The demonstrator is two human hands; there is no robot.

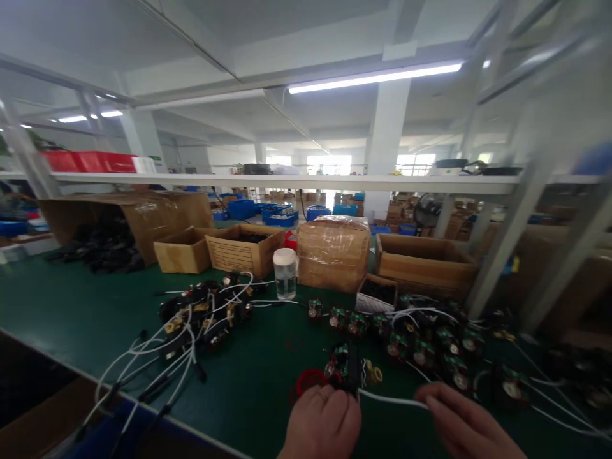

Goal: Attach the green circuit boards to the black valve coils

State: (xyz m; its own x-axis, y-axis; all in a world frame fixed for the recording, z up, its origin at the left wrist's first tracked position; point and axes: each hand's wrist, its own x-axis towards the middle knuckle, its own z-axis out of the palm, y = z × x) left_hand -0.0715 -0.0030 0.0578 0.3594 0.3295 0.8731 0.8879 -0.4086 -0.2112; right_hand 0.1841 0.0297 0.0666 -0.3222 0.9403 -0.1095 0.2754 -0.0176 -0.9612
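My left hand (325,417) is closed around the lower end of a small black device with a green circuit board (340,360), just above the green table. A brass fitting (374,373) shows at the device's right side. From it a white cable (392,400) runs right into the fingertips of my right hand (466,417), which are pinched on it. Beside my left hand lies a red ring-shaped thing (310,382), perhaps coiled wire, partly covered by the fingers. Several similar board units (423,352) with white cables lie to the right.
A heap of black devices with brass parts and white cables (205,312) lies on the left. Behind stand a clear water bottle (285,274), a taped carton (333,254), open cardboard boxes (248,248) and a small box of black parts (377,293). A metal post (507,236) rises at right.
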